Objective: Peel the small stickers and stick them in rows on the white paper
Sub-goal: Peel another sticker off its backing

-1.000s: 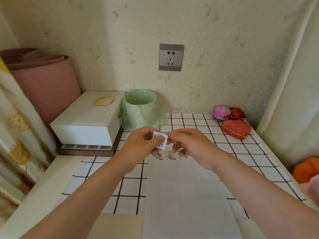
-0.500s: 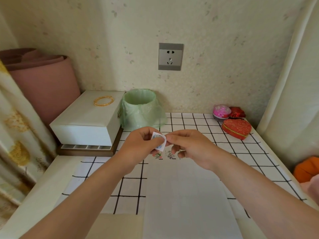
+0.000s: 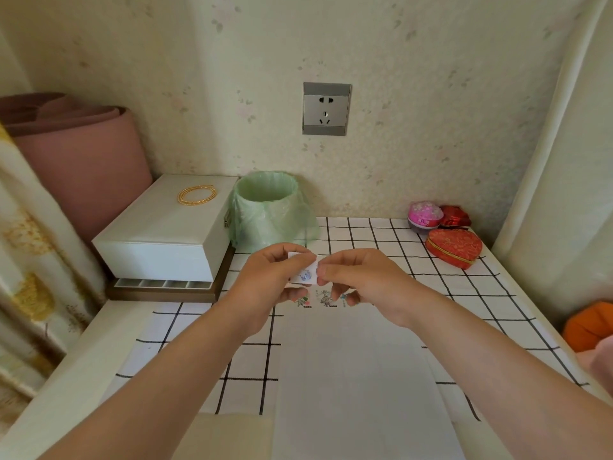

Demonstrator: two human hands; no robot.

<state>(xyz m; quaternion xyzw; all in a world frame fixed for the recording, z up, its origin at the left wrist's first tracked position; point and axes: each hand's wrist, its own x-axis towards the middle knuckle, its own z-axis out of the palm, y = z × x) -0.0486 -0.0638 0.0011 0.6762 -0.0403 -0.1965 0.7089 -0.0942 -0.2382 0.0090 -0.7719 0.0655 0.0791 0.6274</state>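
Above the white paper (image 3: pixel 358 376), the left hand (image 3: pixel 265 287) pinches a small sticker (image 3: pixel 306 273), the right hand (image 3: pixel 361 283) seemingly pinching its edge.

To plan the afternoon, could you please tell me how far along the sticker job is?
Early. About three small stickers sit in a row at the white paper's top edge, partly hidden by fingers. The left hand holds a blue sticker on its backing while the right hand pinches its edge. The paper below that row is bare.

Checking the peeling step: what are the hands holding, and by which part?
A small sticker square: the left hand pinches its left side, the right hand pinches its right edge.
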